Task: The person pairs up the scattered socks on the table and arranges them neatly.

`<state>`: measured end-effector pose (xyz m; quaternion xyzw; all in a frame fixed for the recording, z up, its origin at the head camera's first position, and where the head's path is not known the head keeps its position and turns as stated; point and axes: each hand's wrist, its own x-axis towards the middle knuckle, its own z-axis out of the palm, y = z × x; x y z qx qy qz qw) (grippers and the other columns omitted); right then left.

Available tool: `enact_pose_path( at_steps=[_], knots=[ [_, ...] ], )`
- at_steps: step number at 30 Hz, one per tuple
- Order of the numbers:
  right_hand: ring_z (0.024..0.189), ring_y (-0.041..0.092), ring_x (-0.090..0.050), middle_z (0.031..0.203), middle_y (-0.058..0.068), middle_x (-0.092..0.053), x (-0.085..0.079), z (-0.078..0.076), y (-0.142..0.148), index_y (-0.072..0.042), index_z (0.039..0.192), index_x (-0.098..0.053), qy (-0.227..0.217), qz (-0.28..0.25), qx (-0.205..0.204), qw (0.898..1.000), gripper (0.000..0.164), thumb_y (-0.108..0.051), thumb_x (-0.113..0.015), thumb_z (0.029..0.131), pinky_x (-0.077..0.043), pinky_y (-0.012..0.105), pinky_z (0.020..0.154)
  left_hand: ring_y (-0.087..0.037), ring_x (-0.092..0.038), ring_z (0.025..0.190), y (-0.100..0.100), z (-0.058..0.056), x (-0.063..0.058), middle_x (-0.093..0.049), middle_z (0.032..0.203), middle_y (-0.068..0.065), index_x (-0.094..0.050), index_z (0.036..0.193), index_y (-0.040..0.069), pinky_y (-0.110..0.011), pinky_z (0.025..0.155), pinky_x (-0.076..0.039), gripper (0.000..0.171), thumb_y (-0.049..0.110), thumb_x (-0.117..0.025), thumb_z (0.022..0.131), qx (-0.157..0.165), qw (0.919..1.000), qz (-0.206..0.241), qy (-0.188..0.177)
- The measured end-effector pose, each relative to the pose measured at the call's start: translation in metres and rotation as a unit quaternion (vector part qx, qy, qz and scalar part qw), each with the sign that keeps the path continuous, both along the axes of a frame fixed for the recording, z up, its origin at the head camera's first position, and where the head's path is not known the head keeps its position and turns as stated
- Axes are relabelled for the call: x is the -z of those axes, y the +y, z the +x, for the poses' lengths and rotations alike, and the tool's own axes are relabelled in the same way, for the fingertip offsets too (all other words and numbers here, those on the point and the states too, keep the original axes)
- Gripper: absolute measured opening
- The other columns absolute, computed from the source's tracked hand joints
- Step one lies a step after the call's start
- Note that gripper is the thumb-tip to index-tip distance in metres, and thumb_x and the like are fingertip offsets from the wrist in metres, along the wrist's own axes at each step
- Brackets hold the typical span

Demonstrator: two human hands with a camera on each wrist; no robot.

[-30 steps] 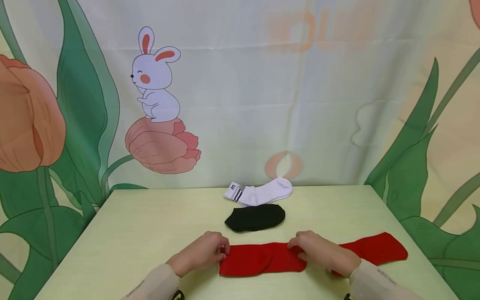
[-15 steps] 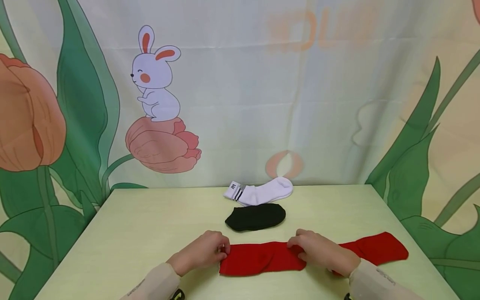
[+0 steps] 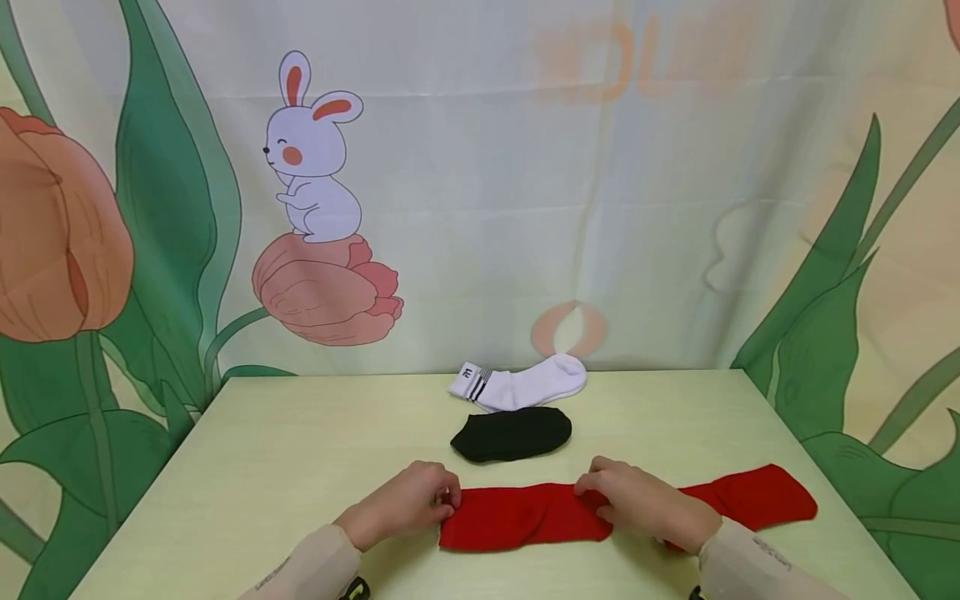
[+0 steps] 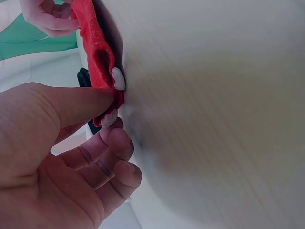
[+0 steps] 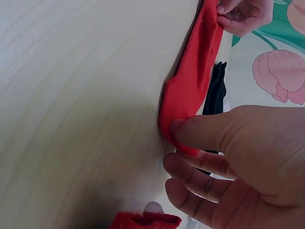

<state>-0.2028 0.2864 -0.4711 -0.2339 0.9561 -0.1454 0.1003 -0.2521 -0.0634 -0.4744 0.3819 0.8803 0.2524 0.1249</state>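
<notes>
A red sock [image 3: 517, 518] lies stretched flat across the front of the table between both hands. My left hand [image 3: 408, 504] pinches its left end; in the left wrist view the thumb [image 4: 90, 102] presses on the open cuff, where white lining tufts stick out. At the other end my right hand [image 3: 633, 504] pinches the rounded toe, thumb on top and fingers beneath, as the right wrist view shows. A second red sock [image 3: 772, 497] lies to the right, its near part hidden behind the right forearm.
Behind the held sock lies a black sock [image 3: 512, 434], and farther back a white sock [image 3: 528, 385] with dark stripes. The pale table [image 3: 300, 433] ends at a printed curtain [image 3: 465, 208] with a rabbit and tulips.
</notes>
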Motion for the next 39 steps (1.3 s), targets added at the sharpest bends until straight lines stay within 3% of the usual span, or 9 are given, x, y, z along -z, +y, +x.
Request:
enact_pose_path(
  at_steps=[31,39],
  knots=[
    [0.098,0.015,-0.061,0.109,-0.004,-0.061,-0.001,0.000,0.001,-0.015,0.121,-0.074,-0.008,0.006,0.004,1.000,0.035,-0.009,-0.081,0.088,-0.057,0.035,0.088,-0.010,-0.052,0.074,0.001,-0.001,0.004,-0.059,0.081,0.008,-0.071,0.086,0.014,-0.023,0.068,-0.048,0.013,0.001,-0.075,0.090,0.001,0.9998,-0.014,0.013],
    [0.101,0.016,-0.063,0.113,-0.004,-0.063,-0.010,-0.001,0.008,-0.020,0.121,-0.075,0.005,-0.010,0.007,1.000,0.037,-0.013,-0.084,0.085,-0.058,0.031,0.086,-0.013,-0.055,0.082,0.003,0.000,-0.004,-0.060,0.089,0.004,-0.072,0.090,0.015,-0.025,0.073,-0.050,0.009,0.007,-0.075,0.092,-0.004,0.9987,-0.004,0.050]
  ],
)
